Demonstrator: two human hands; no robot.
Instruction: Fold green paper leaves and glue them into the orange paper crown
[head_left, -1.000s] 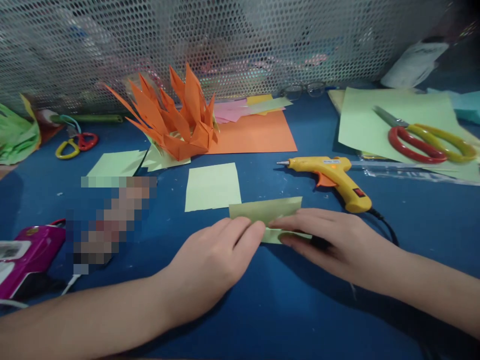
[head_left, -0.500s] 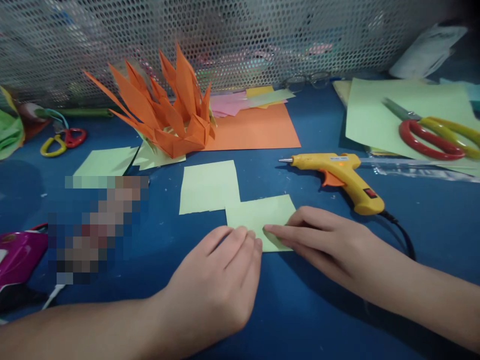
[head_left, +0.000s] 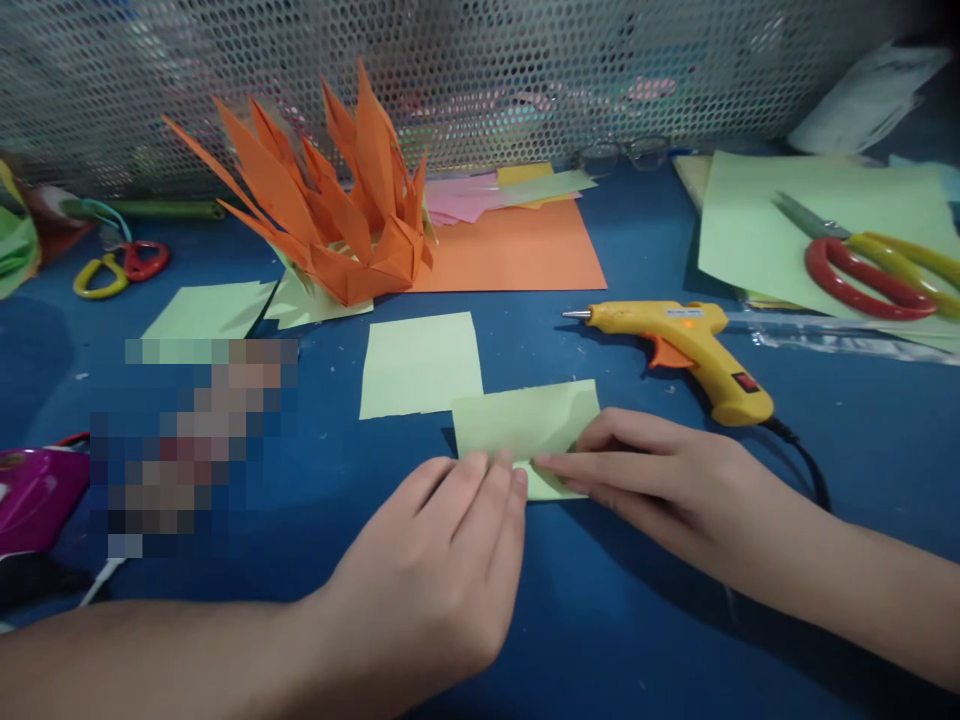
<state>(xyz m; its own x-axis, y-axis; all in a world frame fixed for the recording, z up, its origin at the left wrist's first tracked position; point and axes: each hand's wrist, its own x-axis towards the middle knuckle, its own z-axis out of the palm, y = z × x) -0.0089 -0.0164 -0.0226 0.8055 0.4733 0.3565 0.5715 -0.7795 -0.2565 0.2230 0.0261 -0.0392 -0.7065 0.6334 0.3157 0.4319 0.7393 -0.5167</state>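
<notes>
Both hands are at a light green sheet of paper (head_left: pixel 525 418) on the blue table. It bends along a crosswise line near their fingertips, its far part tilted up and its near part lying flat. My left hand (head_left: pixel 450 550) is closed at the sheet's left side, fingertips pressed together on the bend and thumb hidden. My right hand (head_left: pixel 652 475) grips the right side, index finger stretched along the bend. A second light green square (head_left: pixel 421 366) lies flat just beyond. To the right rests a yellow glue gun (head_left: pixel 675 340), nozzle pointing left.
Behind stands a spiky orange folded-paper piece (head_left: pixel 337 230), beside an orange sheet (head_left: pixel 517 250). Red-and-yellow scissors (head_left: pixel 862 275) lie on green paper (head_left: pixel 757 205) at right. More scissors (head_left: pixel 124 270) are at far left. A metal mesh panel (head_left: pixel 480 80) closes the back.
The far part of the green sheet has lifted off the table and now slants upward, with a bend showing at the fingertips. Both hands have stayed nearly in place.
</notes>
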